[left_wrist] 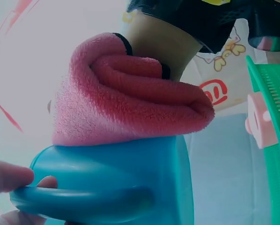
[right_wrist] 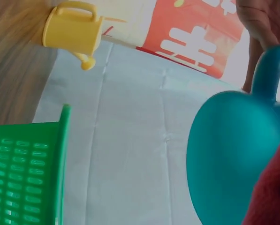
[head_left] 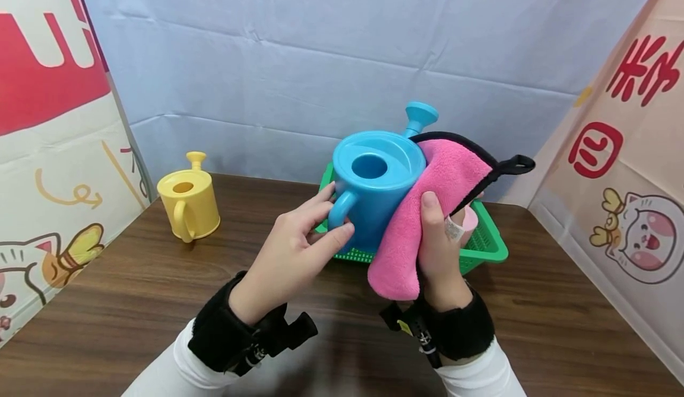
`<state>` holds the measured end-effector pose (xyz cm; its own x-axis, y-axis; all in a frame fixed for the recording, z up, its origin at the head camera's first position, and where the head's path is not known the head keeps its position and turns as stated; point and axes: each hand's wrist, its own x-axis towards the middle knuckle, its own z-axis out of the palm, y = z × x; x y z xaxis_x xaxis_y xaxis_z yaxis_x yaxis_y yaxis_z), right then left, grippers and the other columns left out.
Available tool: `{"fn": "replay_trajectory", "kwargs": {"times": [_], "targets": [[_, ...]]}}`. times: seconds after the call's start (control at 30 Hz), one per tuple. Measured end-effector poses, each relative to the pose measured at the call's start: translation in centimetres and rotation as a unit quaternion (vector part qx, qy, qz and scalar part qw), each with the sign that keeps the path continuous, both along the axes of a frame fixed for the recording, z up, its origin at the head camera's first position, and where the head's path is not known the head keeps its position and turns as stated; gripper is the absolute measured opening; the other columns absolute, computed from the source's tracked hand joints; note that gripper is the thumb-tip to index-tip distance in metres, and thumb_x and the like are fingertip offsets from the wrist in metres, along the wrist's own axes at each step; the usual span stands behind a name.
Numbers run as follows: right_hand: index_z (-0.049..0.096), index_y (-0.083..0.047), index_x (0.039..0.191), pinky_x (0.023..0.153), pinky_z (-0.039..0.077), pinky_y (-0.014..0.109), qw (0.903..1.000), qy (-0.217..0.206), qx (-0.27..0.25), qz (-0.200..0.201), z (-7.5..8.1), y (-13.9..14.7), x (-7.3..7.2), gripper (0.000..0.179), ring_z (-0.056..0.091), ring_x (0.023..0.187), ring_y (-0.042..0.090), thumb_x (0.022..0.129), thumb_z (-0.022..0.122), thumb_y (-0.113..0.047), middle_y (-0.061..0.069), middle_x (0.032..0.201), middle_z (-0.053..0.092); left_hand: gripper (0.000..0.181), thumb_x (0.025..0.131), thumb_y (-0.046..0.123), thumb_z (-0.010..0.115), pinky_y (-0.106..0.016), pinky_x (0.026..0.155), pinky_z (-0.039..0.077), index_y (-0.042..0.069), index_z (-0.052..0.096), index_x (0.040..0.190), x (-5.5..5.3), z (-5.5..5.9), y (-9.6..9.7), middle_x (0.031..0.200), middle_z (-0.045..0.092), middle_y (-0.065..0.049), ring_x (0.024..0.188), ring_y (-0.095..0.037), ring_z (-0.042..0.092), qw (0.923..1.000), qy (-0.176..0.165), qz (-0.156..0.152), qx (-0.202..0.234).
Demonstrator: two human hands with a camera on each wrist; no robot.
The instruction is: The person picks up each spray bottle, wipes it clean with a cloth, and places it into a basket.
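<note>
A blue watering can is held up in front of the green basket, its spout pointing away to the back right. My left hand grips the can's handle with thumb and fingers. In my right hand is a folded pink cloth with black edging and a hanging loop. The cloth lies against the can's right side, as the left wrist view also shows. The right fingers behind the cloth are mostly hidden.
A yellow watering can stands on the brown wooden table at the left. Part of a pink object shows in the basket. A pale blue cloth backdrop hangs behind, with printed sheets at both sides.
</note>
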<state>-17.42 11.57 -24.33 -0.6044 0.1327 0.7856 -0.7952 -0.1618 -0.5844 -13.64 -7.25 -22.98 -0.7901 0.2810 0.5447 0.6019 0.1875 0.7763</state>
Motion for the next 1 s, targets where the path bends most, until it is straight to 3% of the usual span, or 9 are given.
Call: {"fn": "replay_trajectory", "kwargs": {"times": [0.1,0.23,0.33,0.43,0.53,0.63,0.77,0.9,1.0], "targets": [[0.048,-0.007,0.115,0.085,0.043,0.029,0.9995,0.022,0.014,-0.015,-0.1,-0.2,-0.3,0.027,0.054,0.096,0.019,0.091,0.047,-0.017,0.008,0.098,0.054,0.009,0.092,0.014,0.059,-0.034,0.075,0.053,0.005,0.063,0.092,-0.1,-0.1,-0.1,0.137,0.047,-0.007,0.132,-0.014,0.034,1.0000,-0.004,0.004,0.007],[0.049,0.008,0.104,0.079,0.042,0.027,0.9888,0.116,0.058,-0.073,0.1,-1.0,-0.5,0.035,0.055,0.084,0.014,0.091,0.054,-0.025,0.003,0.087,0.057,0.028,0.094,0.015,0.057,-0.036,0.089,0.047,0.003,0.060,0.119,0.0,-0.1,0.0,0.143,0.040,-0.002,0.128,-0.015,0.041,0.9991,-0.016,-0.007,0.039],[0.040,0.016,0.114,0.090,0.042,0.034,0.9691,0.180,0.106,-0.131,0.2,-1.8,-0.6,0.060,0.053,0.104,0.022,0.089,0.059,-0.035,0.011,0.111,0.057,0.039,0.095,0.015,0.055,-0.034,0.091,0.045,0.005,0.051,0.132,0.1,0.0,0.2,0.143,0.040,0.000,0.123,-0.015,0.047,0.9969,-0.023,-0.016,0.074],[0.032,0.004,0.136,0.102,0.031,0.051,0.9399,0.218,0.165,-0.205,0.0,-2.6,-0.7,0.071,0.033,0.128,0.038,0.088,0.059,-0.041,0.021,0.141,0.034,0.040,0.095,0.014,0.054,-0.032,0.093,0.043,0.005,0.049,0.134,0.1,0.1,0.2,0.139,0.045,0.000,0.120,-0.014,0.050,0.9937,-0.030,-0.021,0.106],[0.034,-0.006,0.139,0.103,0.028,0.054,0.9116,0.233,0.205,-0.270,-0.5,-3.0,-0.9,0.067,0.030,0.129,0.039,0.088,0.059,-0.041,0.020,0.143,0.031,0.036,0.096,0.013,0.053,-0.032,0.093,0.043,0.003,0.051,0.131,0.1,0.1,0.2,0.139,0.045,-0.001,0.120,-0.014,0.050,0.9919,-0.040,-0.019,0.119],[0.033,-0.012,0.140,0.103,0.028,0.054,0.9033,0.233,0.220,-0.285,-0.7,-3.0,-1.0,0.065,0.029,0.130,0.038,0.088,0.059,-0.041,0.016,0.145,0.030,0.034,0.096,0.013,0.053,-0.032,0.094,0.042,0.002,0.054,0.128,0.1,0.1,0.0,0.142,0.042,0.001,0.123,-0.013,0.046,0.9915,-0.049,-0.018,0.119],[0.036,-0.011,0.138,0.101,0.032,0.051,0.9147,0.235,0.200,-0.261,-0.5,-2.7,-1.1,0.064,0.032,0.129,0.039,0.087,0.062,-0.041,0.019,0.143,0.032,0.031,0.095,0.011,0.054,-0.032,0.094,0.042,-0.001,0.057,0.123,0.2,0.2,0.0,0.144,0.039,-0.001,0.127,-0.015,0.042,0.9919,-0.045,-0.019,0.118],[0.035,-0.001,0.136,0.101,0.035,0.049,0.9543,0.210,0.146,-0.155,0.1,-2.0,-1.1,0.069,0.034,0.128,0.039,0.086,0.063,-0.039,0.021,0.141,0.035,0.017,0.093,0.008,0.055,-0.033,0.092,0.043,-0.004,0.063,0.103,0.5,0.2,-0.1,0.144,0.037,-0.003,0.129,-0.016,0.039,0.9928,-0.036,-0.016,0.113],[0.043,0.010,0.120,0.092,0.042,0.034,0.9783,0.160,0.096,-0.089,0.0,-1.2,-1.0,0.061,0.052,0.109,0.022,0.086,0.063,-0.036,0.009,0.118,0.056,0.011,0.092,0.007,0.056,-0.036,0.091,0.044,-0.002,0.062,0.092,0.6,0.3,-0.1,0.144,0.037,-0.003,0.128,-0.018,0.041,0.9938,-0.030,-0.014,0.106]]}}
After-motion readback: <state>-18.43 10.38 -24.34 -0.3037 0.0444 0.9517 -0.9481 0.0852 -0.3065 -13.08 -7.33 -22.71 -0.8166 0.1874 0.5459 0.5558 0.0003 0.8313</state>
